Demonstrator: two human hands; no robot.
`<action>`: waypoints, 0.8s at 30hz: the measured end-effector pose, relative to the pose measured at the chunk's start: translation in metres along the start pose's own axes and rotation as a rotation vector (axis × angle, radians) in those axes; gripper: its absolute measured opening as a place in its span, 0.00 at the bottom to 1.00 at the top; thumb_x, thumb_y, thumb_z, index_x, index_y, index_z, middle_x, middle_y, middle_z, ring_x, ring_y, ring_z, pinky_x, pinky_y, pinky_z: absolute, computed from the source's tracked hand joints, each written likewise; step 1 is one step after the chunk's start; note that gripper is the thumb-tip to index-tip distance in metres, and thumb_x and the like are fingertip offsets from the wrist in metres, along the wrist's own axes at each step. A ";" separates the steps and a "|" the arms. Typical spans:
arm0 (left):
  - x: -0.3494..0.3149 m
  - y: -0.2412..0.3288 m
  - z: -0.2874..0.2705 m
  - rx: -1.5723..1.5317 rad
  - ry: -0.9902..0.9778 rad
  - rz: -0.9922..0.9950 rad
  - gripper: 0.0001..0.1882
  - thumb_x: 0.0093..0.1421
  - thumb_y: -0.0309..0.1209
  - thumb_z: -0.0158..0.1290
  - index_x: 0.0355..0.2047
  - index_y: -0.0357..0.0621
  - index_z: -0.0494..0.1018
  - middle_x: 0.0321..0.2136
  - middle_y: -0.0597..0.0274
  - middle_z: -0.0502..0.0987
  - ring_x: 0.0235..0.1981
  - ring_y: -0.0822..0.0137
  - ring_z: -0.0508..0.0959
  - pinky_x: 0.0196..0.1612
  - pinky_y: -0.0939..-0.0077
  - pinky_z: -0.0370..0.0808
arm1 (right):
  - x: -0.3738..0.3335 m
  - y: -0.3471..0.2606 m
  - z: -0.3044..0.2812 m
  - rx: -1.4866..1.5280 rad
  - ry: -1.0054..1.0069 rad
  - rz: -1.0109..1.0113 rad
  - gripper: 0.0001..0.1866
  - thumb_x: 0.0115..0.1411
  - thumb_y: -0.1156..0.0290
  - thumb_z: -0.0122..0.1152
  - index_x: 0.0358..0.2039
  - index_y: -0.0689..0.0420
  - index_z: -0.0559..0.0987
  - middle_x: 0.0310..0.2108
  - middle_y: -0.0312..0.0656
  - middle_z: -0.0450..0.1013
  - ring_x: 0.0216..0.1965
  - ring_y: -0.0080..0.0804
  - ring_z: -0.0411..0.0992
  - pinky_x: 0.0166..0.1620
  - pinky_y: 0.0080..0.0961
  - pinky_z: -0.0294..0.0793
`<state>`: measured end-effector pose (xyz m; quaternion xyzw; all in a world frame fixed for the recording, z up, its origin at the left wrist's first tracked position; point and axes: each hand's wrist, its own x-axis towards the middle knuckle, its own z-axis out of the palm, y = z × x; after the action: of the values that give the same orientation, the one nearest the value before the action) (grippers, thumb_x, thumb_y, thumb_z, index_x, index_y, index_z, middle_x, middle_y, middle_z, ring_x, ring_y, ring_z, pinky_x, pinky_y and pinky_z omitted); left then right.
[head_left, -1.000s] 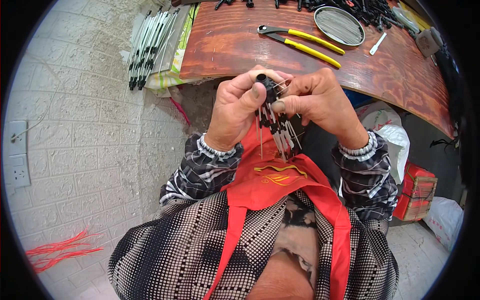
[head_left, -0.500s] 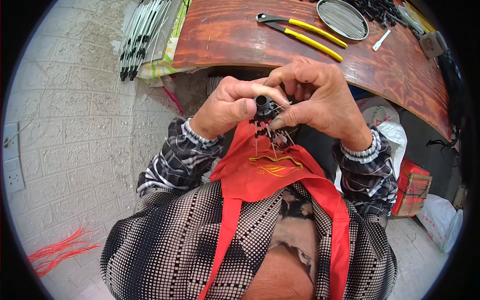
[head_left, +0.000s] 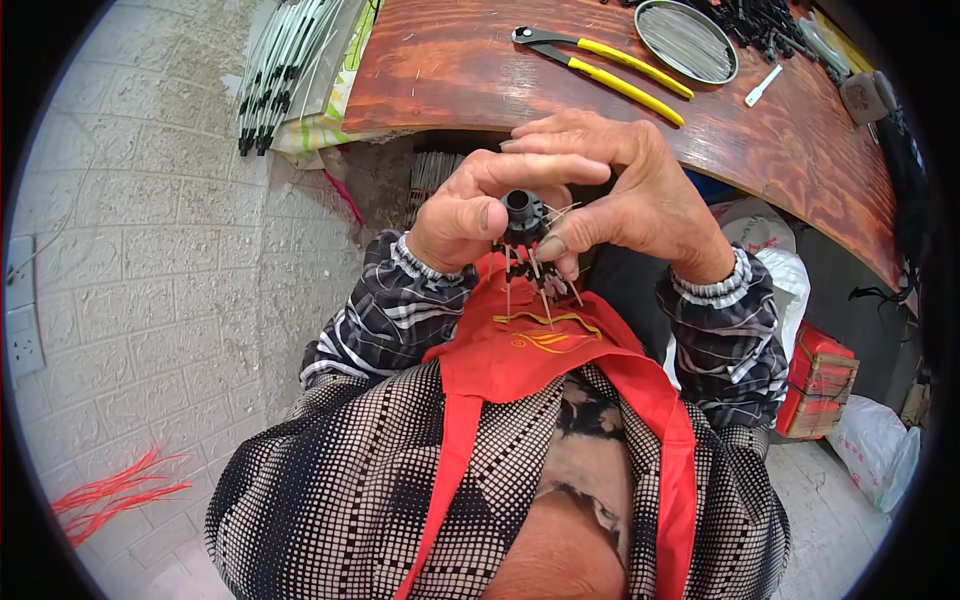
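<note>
Between my hands, above my lap, is a black plastic umbrella hub (head_left: 520,212) with a round hole on top. Several thin metal rods (head_left: 543,285) with black joints hang below it. My left hand (head_left: 470,205) is closed around its left side, thumb beside the rim and forefinger stretched out behind; its other fingers are hidden. On the right side, my right hand (head_left: 635,205) presses its thumb against the hub, with a fingertip showing beneath and its upper fingers extended. Fine wire ends (head_left: 562,210) stick out near that thumb.
A reddish wooden table (head_left: 450,80) lies ahead, bearing yellow-handled pliers (head_left: 625,90), a round dish (head_left: 733,62) of thin metal pins and black parts (head_left: 765,28). Bundled white-and-black rods (head_left: 275,85) stand at the left. A red apron (head_left: 520,365) covers my lap.
My left forefinger has straightened out to the right, away from the hub. My right hand's upper fingers have uncurled and stretched left, while its thumb stays by the hub.
</note>
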<state>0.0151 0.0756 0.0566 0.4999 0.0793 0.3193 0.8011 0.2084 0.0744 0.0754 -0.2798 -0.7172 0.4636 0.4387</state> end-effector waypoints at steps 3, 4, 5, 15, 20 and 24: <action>-0.001 -0.001 0.000 -0.083 -0.010 -0.011 0.48 0.52 0.50 0.60 0.61 0.24 0.55 0.27 0.42 0.76 0.26 0.53 0.79 0.31 0.62 0.78 | 0.000 -0.006 0.003 -0.004 0.004 0.015 0.23 0.32 0.72 0.73 0.35 0.61 0.81 0.31 0.39 0.74 0.33 0.31 0.70 0.38 0.25 0.69; -0.004 -0.002 0.001 -0.117 0.025 -0.003 0.49 0.52 0.49 0.60 0.62 0.26 0.52 0.26 0.43 0.76 0.26 0.54 0.79 0.31 0.62 0.78 | 0.000 -0.012 0.003 -0.032 0.008 0.059 0.23 0.33 0.71 0.72 0.34 0.61 0.81 0.30 0.40 0.73 0.32 0.31 0.69 0.38 0.26 0.69; -0.006 -0.003 0.003 -0.152 0.059 0.006 0.51 0.52 0.47 0.61 0.64 0.28 0.48 0.26 0.43 0.76 0.26 0.54 0.79 0.31 0.62 0.78 | 0.000 -0.014 0.004 -0.060 0.013 0.103 0.22 0.33 0.71 0.72 0.34 0.62 0.81 0.29 0.41 0.72 0.32 0.31 0.69 0.38 0.26 0.69; -0.011 -0.004 0.010 -0.135 0.183 0.126 0.49 0.54 0.46 0.62 0.65 0.33 0.48 0.28 0.49 0.77 0.26 0.59 0.80 0.32 0.69 0.78 | -0.001 -0.024 -0.007 -0.186 -0.013 -0.074 0.10 0.44 0.73 0.68 0.28 0.63 0.80 0.22 0.40 0.72 0.29 0.30 0.68 0.36 0.27 0.68; -0.013 -0.005 0.009 -0.119 0.221 0.138 0.46 0.54 0.45 0.62 0.63 0.34 0.51 0.33 0.46 0.78 0.29 0.59 0.80 0.35 0.70 0.78 | 0.007 -0.030 -0.003 -0.165 -0.070 -0.069 0.04 0.50 0.76 0.63 0.26 0.64 0.80 0.20 0.40 0.75 0.27 0.30 0.71 0.35 0.27 0.69; -0.013 -0.008 0.006 -0.128 0.227 0.168 0.44 0.55 0.44 0.61 0.62 0.35 0.52 0.34 0.46 0.78 0.30 0.60 0.80 0.36 0.70 0.77 | 0.009 -0.038 0.001 0.050 -0.094 0.230 0.04 0.52 0.76 0.62 0.26 0.64 0.80 0.19 0.41 0.76 0.27 0.33 0.74 0.33 0.28 0.71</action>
<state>0.0112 0.0613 0.0505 0.4134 0.1066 0.4441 0.7877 0.2041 0.0653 0.1129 -0.3270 -0.6886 0.5410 0.3553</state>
